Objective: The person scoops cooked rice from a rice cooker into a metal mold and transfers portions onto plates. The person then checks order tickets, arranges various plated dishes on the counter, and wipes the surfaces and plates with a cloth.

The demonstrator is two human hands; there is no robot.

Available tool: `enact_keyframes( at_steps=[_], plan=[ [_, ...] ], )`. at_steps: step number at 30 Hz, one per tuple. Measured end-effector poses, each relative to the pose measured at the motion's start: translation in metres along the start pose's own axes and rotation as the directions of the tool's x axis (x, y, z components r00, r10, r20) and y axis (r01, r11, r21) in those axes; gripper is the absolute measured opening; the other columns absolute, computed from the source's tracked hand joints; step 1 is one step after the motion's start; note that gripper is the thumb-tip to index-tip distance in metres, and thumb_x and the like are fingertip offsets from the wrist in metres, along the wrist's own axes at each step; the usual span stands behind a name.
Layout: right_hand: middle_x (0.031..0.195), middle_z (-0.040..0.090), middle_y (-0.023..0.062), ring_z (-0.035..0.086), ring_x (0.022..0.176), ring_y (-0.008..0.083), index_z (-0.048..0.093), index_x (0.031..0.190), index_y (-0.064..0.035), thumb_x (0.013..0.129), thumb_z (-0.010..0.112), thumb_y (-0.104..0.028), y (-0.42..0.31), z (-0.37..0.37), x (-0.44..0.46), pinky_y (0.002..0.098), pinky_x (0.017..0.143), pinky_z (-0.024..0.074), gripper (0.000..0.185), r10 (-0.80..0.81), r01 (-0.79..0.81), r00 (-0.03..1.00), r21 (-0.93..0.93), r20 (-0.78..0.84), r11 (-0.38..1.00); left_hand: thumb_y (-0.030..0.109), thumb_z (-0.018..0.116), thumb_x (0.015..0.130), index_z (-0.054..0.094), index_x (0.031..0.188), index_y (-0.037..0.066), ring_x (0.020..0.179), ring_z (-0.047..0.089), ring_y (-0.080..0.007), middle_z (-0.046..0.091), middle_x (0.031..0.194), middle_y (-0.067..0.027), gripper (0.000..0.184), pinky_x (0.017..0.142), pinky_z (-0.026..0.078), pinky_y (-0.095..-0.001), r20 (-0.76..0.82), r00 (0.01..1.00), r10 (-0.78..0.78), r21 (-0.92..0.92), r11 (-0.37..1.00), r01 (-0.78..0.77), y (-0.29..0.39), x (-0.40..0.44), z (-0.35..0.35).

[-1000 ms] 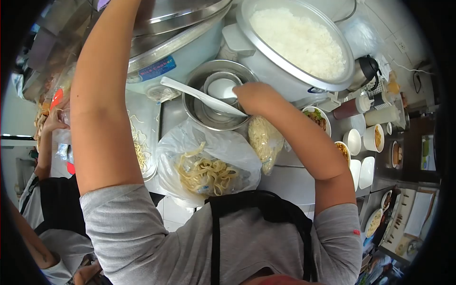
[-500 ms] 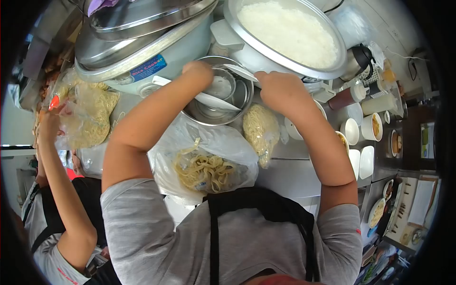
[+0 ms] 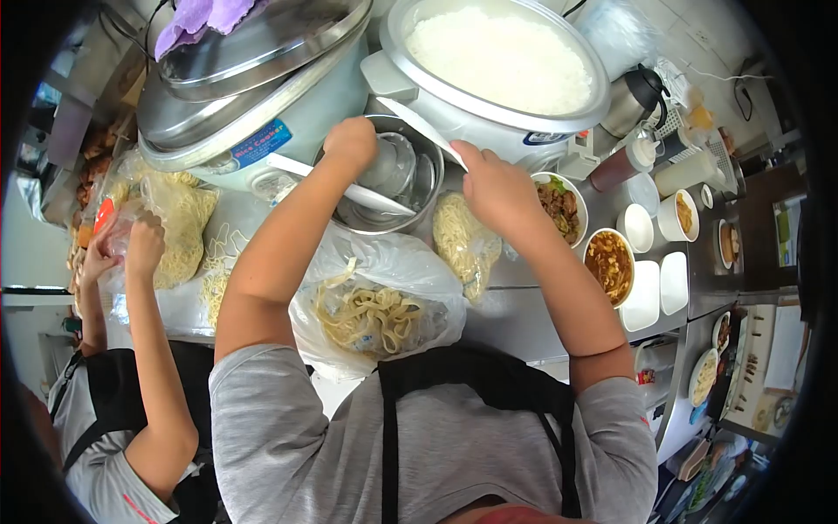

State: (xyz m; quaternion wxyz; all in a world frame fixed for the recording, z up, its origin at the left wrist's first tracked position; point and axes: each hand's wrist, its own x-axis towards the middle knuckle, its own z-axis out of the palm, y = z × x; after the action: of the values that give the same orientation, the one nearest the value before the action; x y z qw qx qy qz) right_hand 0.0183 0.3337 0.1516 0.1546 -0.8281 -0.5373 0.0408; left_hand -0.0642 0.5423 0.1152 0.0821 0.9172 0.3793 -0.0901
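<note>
My right hand (image 3: 497, 185) is closed around the handle of a white rice paddle (image 3: 419, 127), which reaches over the rim of a metal pot (image 3: 436, 188). My left hand (image 3: 351, 147) is closed at the edge of a small clear bowl (image 3: 393, 166) inside that pot; its fingertips are partly hidden. A second white paddle (image 3: 381, 200) lies slanted across the pot, passing beneath my left forearm. Behind the pot stands an open rice cooker (image 3: 397, 39) full of white rice (image 3: 502, 61).
A lidded rice cooker (image 3: 262, 131) stands at the left. Bagged noodles (image 3: 463, 236) and an open bag of flat noodles (image 3: 375, 323) lie near me. Filled bowls (image 3: 609, 262) and sauce bottles (image 3: 624, 166) are on the right. A co-worker's hands (image 3: 144, 244) handle a plastic bag at far left.
The view has shifted, uncovering filled bowls beside my right arm. More of the paddle in my right hand shows, now angled more steeply. The co-worker's second hand has come into view.
</note>
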Motion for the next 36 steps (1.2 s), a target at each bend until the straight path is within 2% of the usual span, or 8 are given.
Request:
enact_keyframes(
  at_steps=[4, 7, 10, 14, 16, 19, 27, 36],
  plan=[
    [0.079, 0.052, 0.0143, 0.055, 0.069, 0.0298, 0.04, 0.107, -0.007, 0.075, 0.044, -0.009, 0.002, 0.009, -0.005, 0.0383, 0.058, 0.0452, 0.033, -0.002, 0.0, 0.995, -0.018, -0.104, 1.0, 0.004, 0.05, 0.066, 0.048, 0.096, 0.002, 0.081, 0.054, -0.036, 0.055, 0.085, -0.0208, 0.029, 0.071, 0.042, -0.0387, -0.203, 0.978, -0.054, -0.343, 0.939, -0.02, -0.004, -0.015, -0.001],
    [0.077, 0.052, 0.0133, 0.055, 0.067, 0.029, 0.04, 0.108, -0.0076, 0.076, 0.044, -0.01, -0.006, 0.001, -0.007, 0.0379, 0.056, 0.0452, 0.033, 0.029, -0.021, 0.982, 0.042, -0.188, 0.999, 0.001, 0.05, 0.066, 0.042, 0.099, 0.002, 0.089, 0.05, -0.0374, 0.054, 0.095, -0.0188, 0.034, 0.077, 0.039, -0.0401, -0.329, 0.944, -0.038, -0.555, 0.816, -0.16, -0.004, -0.032, -0.01],
    [0.077, 0.052, 0.0126, 0.055, 0.067, 0.0286, 0.04, 0.108, -0.0085, 0.078, 0.041, -0.011, -0.004, -0.018, 0.002, 0.0378, 0.056, 0.045, 0.031, -0.138, 0.131, 0.95, -0.043, -0.281, 0.99, -0.002, 0.05, 0.063, 0.043, 0.097, 0.004, 0.087, 0.048, -0.0365, 0.051, 0.091, -0.0183, 0.036, 0.073, 0.036, -0.0414, -0.713, 0.664, 0.227, -0.231, 0.818, -0.527, -0.002, -0.047, -0.009],
    [0.078, 0.054, 0.0132, 0.056, 0.069, 0.0295, 0.039, 0.112, -0.0106, 0.079, 0.038, -0.009, 0.028, -0.062, 0.044, 0.0396, 0.061, 0.0446, 0.033, -0.199, 0.095, 0.88, -0.25, -0.432, 0.964, -0.004, 0.05, 0.058, 0.045, 0.096, 0.007, 0.076, 0.045, -0.0299, 0.045, 0.078, -0.0107, 0.039, 0.067, 0.033, -0.0391, -0.766, 0.428, 0.479, 0.117, 0.759, -0.641, -0.011, -0.048, 0.004],
    [0.082, 0.056, 0.0132, 0.057, 0.075, 0.029, 0.042, 0.109, -0.0119, 0.079, 0.036, -0.012, 0.046, -0.095, 0.075, 0.0397, 0.064, 0.0446, 0.03, 0.077, -0.175, 0.945, -0.289, -0.319, 0.941, 0.003, 0.048, 0.063, 0.048, 0.093, 0.009, 0.073, 0.044, -0.026, 0.043, 0.075, -0.008, 0.03, 0.068, 0.034, -0.0375, -0.742, 0.379, 0.553, 0.182, 0.71, -0.68, -0.015, -0.049, 0.008],
    [0.091, 0.056, 0.0142, 0.057, 0.075, 0.0303, 0.042, 0.108, -0.0147, 0.079, 0.035, -0.012, 0.102, -0.112, 0.12, 0.0402, 0.066, 0.0446, 0.03, 0.14, -0.283, 0.943, -0.51, -0.301, 0.812, 0.01, 0.046, 0.067, 0.051, 0.088, 0.011, 0.071, 0.044, -0.0225, 0.043, 0.073, -0.0052, 0.022, 0.07, 0.035, -0.0357, -0.721, 0.296, 0.626, 0.258, 0.64, -0.724, -0.014, -0.051, 0.007],
    [0.091, 0.057, 0.015, 0.055, 0.086, 0.0289, 0.048, 0.106, -0.0159, 0.077, 0.037, -0.011, 0.179, -0.099, 0.189, 0.0378, 0.07, 0.0451, 0.031, 0.236, -0.214, 0.969, -0.721, -0.073, 0.659, 0.01, 0.049, 0.063, 0.05, 0.089, 0.012, 0.07, 0.046, -0.022, 0.045, 0.073, -0.0046, 0.026, 0.068, 0.036, -0.0355, -0.742, 0.293, 0.603, 0.257, 0.659, -0.707, -0.02, -0.044, -0.003],
    [0.086, 0.06, 0.0106, 0.058, 0.08, 0.0261, 0.048, 0.11, -0.0166, 0.073, 0.04, -0.008, 0.16, -0.105, 0.151, 0.0367, 0.067, 0.046, 0.039, 0.17, -0.047, 0.977, -0.652, 0.127, 0.757, 0.005, 0.051, 0.061, 0.05, 0.093, 0.012, 0.07, 0.045, -0.0223, 0.044, 0.075, -0.0054, 0.032, 0.067, 0.036, -0.0352, -0.749, 0.29, 0.596, 0.249, 0.659, -0.71, -0.018, -0.044, 0.0]
  ],
)
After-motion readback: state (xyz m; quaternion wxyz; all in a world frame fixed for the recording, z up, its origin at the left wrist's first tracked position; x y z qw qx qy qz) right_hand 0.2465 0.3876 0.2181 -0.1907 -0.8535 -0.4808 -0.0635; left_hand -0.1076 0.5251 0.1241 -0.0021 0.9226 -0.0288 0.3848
